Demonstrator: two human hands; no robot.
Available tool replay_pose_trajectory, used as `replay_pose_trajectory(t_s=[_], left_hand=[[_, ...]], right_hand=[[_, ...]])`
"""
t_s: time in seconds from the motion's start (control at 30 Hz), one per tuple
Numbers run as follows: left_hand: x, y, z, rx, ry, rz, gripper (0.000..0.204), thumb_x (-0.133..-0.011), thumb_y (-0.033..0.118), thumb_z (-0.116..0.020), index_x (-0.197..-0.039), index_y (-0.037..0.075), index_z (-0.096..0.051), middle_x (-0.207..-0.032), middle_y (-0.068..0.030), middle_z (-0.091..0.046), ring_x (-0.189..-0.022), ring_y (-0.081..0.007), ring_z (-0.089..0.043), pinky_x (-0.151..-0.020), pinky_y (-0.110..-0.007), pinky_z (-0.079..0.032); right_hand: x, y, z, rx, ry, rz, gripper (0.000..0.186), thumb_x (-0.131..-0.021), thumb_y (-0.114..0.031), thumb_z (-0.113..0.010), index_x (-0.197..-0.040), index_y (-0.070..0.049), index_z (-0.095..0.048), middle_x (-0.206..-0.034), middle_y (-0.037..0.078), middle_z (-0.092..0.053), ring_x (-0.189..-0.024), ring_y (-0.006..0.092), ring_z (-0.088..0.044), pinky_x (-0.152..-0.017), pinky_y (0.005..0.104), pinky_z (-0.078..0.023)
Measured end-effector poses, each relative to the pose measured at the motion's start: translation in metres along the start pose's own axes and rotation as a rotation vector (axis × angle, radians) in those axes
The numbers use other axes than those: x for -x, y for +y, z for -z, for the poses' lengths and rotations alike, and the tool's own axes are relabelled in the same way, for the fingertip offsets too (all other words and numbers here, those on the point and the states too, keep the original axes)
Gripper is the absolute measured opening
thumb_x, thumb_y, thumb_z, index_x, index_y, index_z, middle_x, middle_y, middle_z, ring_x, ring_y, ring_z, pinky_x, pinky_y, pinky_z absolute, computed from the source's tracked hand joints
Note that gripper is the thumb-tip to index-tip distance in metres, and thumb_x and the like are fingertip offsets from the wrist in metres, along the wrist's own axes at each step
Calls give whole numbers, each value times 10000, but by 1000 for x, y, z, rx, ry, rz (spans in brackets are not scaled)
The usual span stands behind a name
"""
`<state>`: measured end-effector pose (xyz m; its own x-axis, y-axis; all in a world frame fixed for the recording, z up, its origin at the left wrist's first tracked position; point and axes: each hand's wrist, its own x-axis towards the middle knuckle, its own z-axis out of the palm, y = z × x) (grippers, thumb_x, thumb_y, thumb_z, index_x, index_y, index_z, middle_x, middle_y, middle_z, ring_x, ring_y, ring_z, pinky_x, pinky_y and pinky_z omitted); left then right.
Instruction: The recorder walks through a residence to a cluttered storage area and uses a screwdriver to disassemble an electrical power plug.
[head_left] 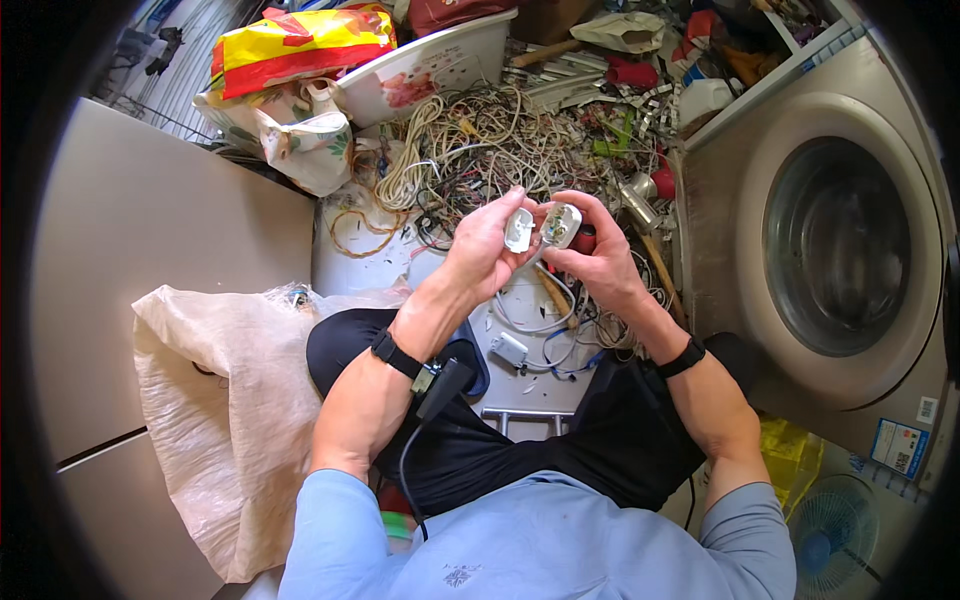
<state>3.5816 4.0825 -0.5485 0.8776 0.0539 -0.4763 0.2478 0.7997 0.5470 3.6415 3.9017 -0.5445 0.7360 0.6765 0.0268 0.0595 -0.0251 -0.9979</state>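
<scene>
Close together in front of me, my hands hold two pieces of a small white plastic casing. My left hand [482, 248] is closed on a hollow white cover [518, 230]. In my right hand [603, 258] is the opened white housing [562, 226], gripped between thumb and fingers, with greenish and metallic parts showing inside. What exact device it is, I cannot tell. A light cable [527, 326] loops below the hands, and a pale rectangular plastic block [509, 348] lies on the floor between my knees.
Ahead lies a big tangled heap of wires [500, 150], with a white tub [430, 70] and bags [305, 50] behind it. A front-loading washing machine [725, 200] stands on the right. To the left are a woven sack [235, 400] and a beige panel [190, 250].
</scene>
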Motion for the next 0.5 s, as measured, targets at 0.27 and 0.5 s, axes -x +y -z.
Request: replay_pose_trajectory(t_s=[0.27,0.5], left_hand=[[11,3,-4,154,9,111,501,-1078,409,-457,-1156,-52,-635,-1063,-162,-705,-920,-243,-704,-772,-336,-598],[11,3,-1,155,-25,96,499,-1081,390,-436,-1190,-66,-608,-1091,-188,-698,-928,-278,-705,-790,-369,-606]], right_hand=[[-3,-9,7,-386,-58,-226,687,-806,31,-719,-1437,-61,-463,-1193,80,-655,-868,103,-621,-677,239,-491],[-8,-1,10,-655,-107,-288,715,-777,96,-654,-1447,-49,-449,-1286,167,-629,-901,156,-628,-655,264,-476]])
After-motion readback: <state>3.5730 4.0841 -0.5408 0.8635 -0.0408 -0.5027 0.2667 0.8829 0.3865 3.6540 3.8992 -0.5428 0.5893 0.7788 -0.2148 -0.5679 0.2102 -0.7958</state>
